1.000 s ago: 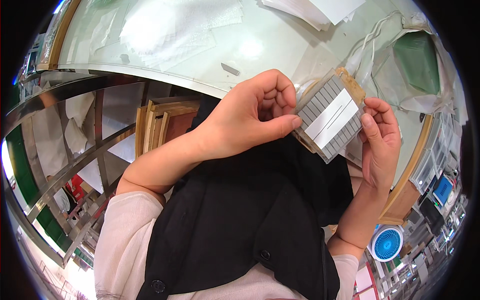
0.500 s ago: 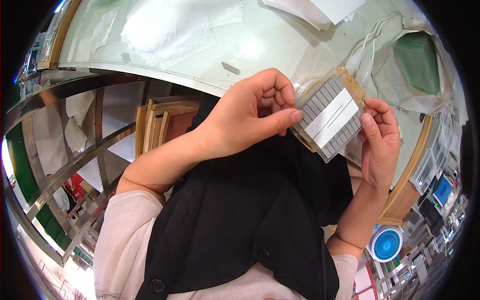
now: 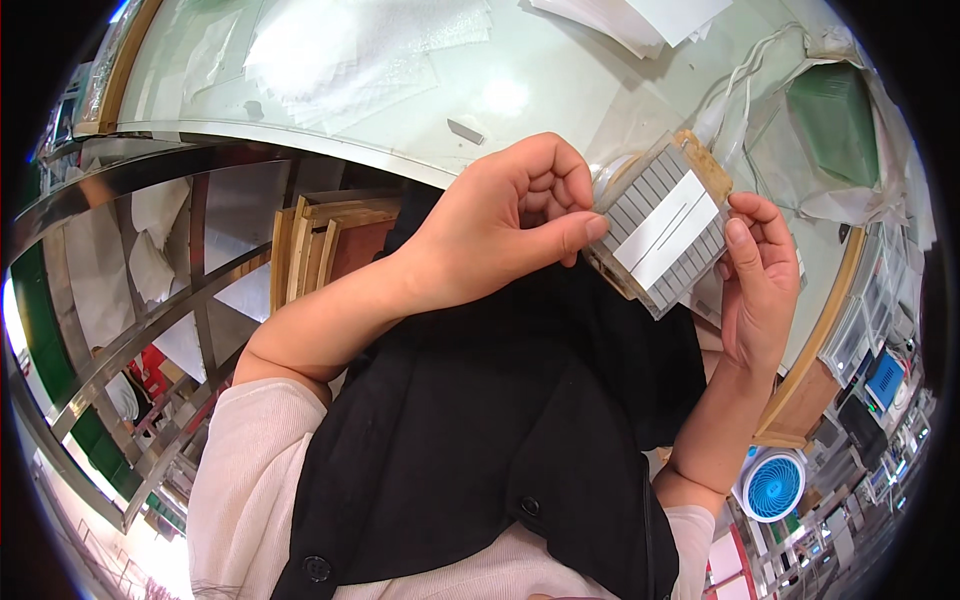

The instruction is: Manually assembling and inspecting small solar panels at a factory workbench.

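Observation:
A flat grey plate with dark parallel stripes [image 3: 628, 205] is held tilted at the table's near edge. Across its middle lies a white rectangular strip [image 3: 668, 228] marked with thin dark lines. Behind the plate shows a worn, tan, wood-like piece [image 3: 708, 168]. On the plate's left edge, my left hand [image 3: 530, 215] is closed, thumb stretched to the rim and the other fingers curled. My right hand [image 3: 762, 265] pinches the right edge, its thumb towards me. Both hands' gripping fingertips are partly hidden.
Beyond the hands spreads a pale table [image 3: 560, 95] with translucent sheets [image 3: 345, 60], white papers [image 3: 610, 22] and a small grey piece [image 3: 467, 131]. White cables [image 3: 748, 85] and a stack of green glass-like sheets [image 3: 832, 125] lie right. Wooden frames [image 3: 325, 245] stand below left.
The striped plate has shifted very slightly upward in the picture, with its white strip. Both hands keep nearly the same places at its edges.

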### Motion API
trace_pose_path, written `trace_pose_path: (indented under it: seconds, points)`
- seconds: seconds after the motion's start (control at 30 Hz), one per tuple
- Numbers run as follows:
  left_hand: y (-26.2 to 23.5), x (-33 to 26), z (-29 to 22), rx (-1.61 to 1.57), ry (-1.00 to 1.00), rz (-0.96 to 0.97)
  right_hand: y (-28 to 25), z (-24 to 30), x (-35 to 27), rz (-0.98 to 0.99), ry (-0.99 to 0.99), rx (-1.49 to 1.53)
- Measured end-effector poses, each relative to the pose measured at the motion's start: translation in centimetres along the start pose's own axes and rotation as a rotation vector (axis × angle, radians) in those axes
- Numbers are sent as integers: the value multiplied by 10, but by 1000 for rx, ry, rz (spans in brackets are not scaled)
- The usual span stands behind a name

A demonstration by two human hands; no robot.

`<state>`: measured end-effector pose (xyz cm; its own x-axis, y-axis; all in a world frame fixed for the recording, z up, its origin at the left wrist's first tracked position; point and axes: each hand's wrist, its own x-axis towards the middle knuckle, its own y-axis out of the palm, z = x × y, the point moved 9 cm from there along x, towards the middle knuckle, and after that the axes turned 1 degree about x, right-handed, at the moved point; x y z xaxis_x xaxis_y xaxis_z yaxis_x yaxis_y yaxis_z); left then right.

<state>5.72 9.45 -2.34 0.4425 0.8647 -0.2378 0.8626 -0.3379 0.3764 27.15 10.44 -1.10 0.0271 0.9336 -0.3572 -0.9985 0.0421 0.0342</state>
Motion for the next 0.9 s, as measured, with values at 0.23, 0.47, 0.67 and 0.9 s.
trace_pose_path:
  seconds: [0.23,0.47,0.67,0.9]
  points:
    - [0,-2,-2,-4,22,-13,0,-1,-2,-6,-14,13]
    - [0,-2,-4,4,58,-14,1,-1,-4,-4,-19,19]
    - [-1,-3,-3,14,42,-18,3,1,-6,-19,-25,29]
    - [0,-4,-2,10,40,-18,2,0,-8,-17,-18,38]
